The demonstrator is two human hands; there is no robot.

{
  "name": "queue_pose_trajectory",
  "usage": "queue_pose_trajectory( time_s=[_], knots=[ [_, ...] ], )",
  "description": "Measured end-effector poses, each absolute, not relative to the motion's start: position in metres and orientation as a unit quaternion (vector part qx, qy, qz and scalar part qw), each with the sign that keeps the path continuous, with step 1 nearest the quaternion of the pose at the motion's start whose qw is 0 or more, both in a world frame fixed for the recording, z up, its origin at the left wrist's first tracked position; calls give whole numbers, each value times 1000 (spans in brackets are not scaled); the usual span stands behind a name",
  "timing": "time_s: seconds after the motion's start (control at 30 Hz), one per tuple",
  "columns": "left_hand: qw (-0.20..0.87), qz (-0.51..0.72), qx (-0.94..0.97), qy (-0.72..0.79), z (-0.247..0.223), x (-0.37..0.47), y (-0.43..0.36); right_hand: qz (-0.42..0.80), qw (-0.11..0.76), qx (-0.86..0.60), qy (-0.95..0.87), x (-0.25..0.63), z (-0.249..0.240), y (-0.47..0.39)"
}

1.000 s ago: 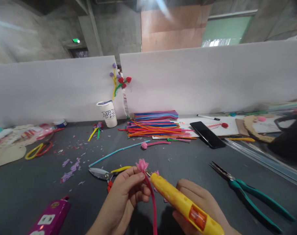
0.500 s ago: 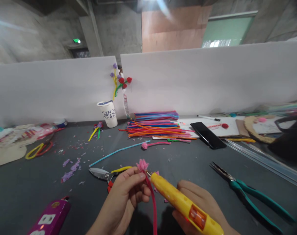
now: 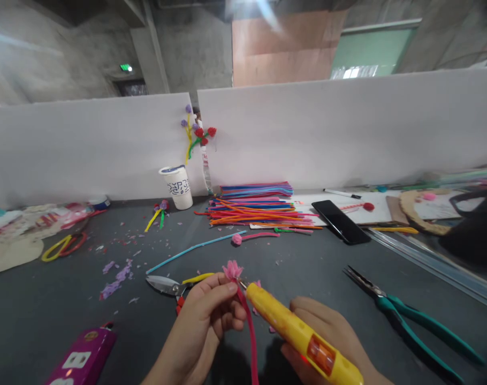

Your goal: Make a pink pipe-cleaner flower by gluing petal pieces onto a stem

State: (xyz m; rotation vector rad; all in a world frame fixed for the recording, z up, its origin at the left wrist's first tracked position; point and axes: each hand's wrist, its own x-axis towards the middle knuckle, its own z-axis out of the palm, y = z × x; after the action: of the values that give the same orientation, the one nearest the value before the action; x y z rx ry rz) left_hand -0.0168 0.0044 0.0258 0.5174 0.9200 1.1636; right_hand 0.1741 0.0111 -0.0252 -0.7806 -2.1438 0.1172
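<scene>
My left hand (image 3: pixel 205 323) pinches a small pink pipe-cleaner flower (image 3: pixel 232 270) just under its fluffy head. Its long, darker pink stem (image 3: pixel 252 337) hangs down toward the bottom edge. Wrapped in my right hand (image 3: pixel 327 326) is a yellow hot glue gun (image 3: pixel 295 326) with an orange window in its body. The metal nozzle (image 3: pixel 242 283) points at the base of the flower head; whether it touches is too small to tell. Partly covered by my left hand, pruning shears (image 3: pixel 165 285) with red and yellow handles lie on the dark table.
Green-handled pliers (image 3: pixel 408 315) lie at right, and a purple power strip (image 3: pixel 83 355) at lower left. Farther back are a blue pipe cleaner (image 3: pixel 195 247), a pink one with a ball end (image 3: pixel 237 239), bundled pipe cleaners (image 3: pixel 259 211), a phone (image 3: pixel 340 221) and a paper cup (image 3: pixel 177 188).
Almost nothing differs. The glue gun and my right hand have shifted very slightly left; my left hand still holds the flower in the same place.
</scene>
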Motion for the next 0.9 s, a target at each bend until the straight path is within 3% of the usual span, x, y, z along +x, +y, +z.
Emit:
queue_pose_trajectory(
  time_s=[0.27,0.47,0.53,0.67,0.9],
  knots=[
    [674,536,236,450,27,-23,10,50,347,-366,-862,181,-4,12],
    [667,544,257,441,21,-29,17,4,69,-541,-838,196,5,33],
    [666,545,257,439,18,-29,20,-5,22,-554,-832,203,0,39],
    [665,545,259,439,15,-28,23,-3,-5,-557,-830,220,-4,42],
    [665,549,264,432,11,-32,29,13,15,-512,-859,198,37,39]
  ],
)
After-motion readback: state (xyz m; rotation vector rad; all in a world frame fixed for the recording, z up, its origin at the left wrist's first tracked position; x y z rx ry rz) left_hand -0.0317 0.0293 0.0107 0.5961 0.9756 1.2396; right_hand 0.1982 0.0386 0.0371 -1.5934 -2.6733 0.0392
